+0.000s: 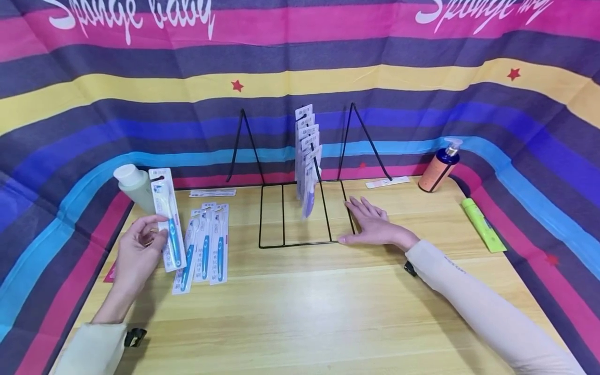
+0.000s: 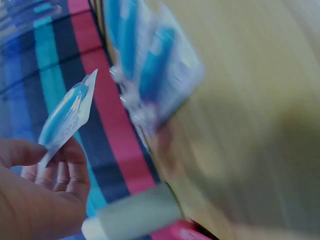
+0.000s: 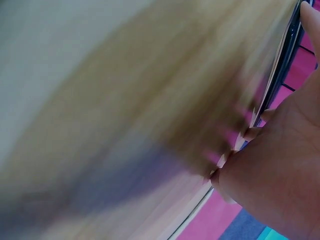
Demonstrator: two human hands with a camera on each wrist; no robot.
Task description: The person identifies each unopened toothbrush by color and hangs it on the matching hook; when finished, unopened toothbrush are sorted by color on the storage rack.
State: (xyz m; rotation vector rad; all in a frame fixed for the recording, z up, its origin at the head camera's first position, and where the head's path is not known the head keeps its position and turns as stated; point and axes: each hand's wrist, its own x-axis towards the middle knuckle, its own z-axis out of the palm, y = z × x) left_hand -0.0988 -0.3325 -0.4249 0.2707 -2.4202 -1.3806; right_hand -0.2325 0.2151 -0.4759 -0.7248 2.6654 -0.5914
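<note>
One packaged toothbrush, pinched in the left grip above the left of the bench, wants its hanging hole kept clear, while the right grip, unclenched, best braces the wire rack lightly

toothbrush packs: left of rack | hung packs: on rack | pump bottle: right of rack, behind tube

I count two hands, my left hand and right hand. Blue-handled toothbrushes in white-backed clear packs: four, one held, three lying. Hanging white card packs: at least five, overlapping, can't tell exactly. Black wire rack: one. Pale green white-capped bottle: one. Orange-and-navy pump bottle: one. Lime-green squeeze tube: one. Flat white strips: two. Wooden table, striped cloth: one each.
</note>
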